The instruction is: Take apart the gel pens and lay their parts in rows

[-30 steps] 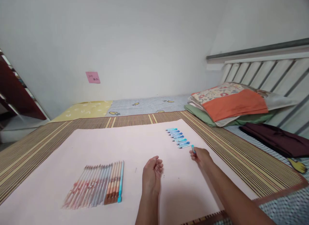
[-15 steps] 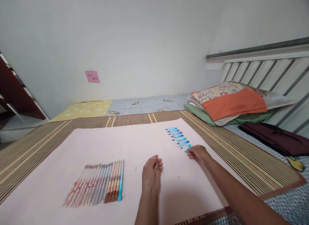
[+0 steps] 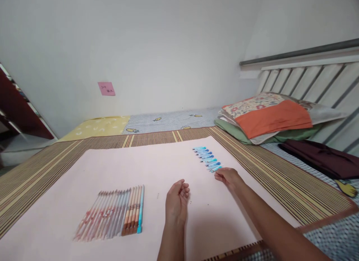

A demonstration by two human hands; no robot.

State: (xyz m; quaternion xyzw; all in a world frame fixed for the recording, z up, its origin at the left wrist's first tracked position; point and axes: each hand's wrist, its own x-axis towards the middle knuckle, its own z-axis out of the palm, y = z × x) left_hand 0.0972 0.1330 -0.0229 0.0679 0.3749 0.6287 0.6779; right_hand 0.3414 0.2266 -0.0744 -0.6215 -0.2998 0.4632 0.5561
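My right hand (image 3: 226,175) is at the near end of a row of short blue pencils (image 3: 206,156), lying with their dark tips to the left. Its thumb and fingers are pinched at the right end of the nearest short blue pencil (image 3: 214,170), partly covering it. My left hand (image 3: 177,199) rests on the pale pink sheet (image 3: 157,162) with its fingers curled in; nothing shows in them. Left of it lies a side-by-side row of long pencils (image 3: 112,212), pinkish, grey and brown-orange, with a turquoise one (image 3: 141,208) at the right end.
Tiny dark specks and a small pale sliver (image 3: 157,196) lie on the sheet. A striped mat (image 3: 266,171) is under it. At the right are stacked pillows (image 3: 275,119), a dark maroon cloth (image 3: 322,158) and a white slatted rail (image 3: 308,79). A pink note (image 3: 106,89) hangs on the wall.
My right hand has moved slightly left, and the short blue pencil at its fingertips has turned from slanted to nearly in line with the row. My left hand stays where it was.
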